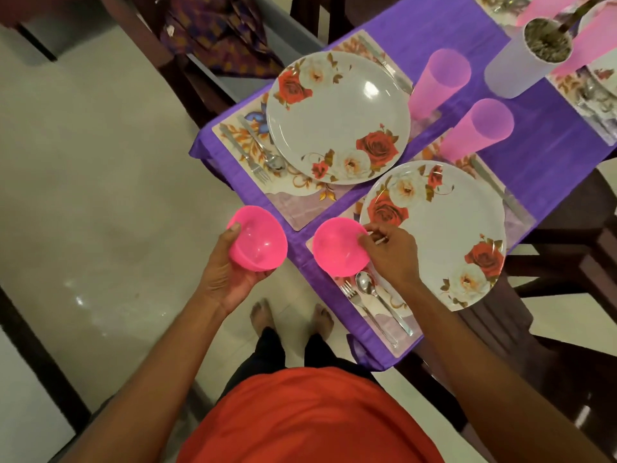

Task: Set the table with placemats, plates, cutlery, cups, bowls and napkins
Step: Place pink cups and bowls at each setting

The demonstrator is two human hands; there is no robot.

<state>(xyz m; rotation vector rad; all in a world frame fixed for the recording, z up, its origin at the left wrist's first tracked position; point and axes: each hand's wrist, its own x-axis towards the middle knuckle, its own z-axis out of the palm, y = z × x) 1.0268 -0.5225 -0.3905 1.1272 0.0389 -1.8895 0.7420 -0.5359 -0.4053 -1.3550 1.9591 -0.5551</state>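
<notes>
Already, plates (337, 118), cutlery (364, 283) and cups (437, 81) are laid at centre frame. One bowl (335, 248) is pinched by the right hand (392, 255) beside the lower plate (444, 228); a second bowl (258, 237) is gripped in the left hand (228, 274). Napkins are unseen.

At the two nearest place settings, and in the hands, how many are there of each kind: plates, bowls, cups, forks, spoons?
Plates: 2
Bowls: 2
Cups: 2
Forks: 2
Spoons: 2
Total: 10
</notes>
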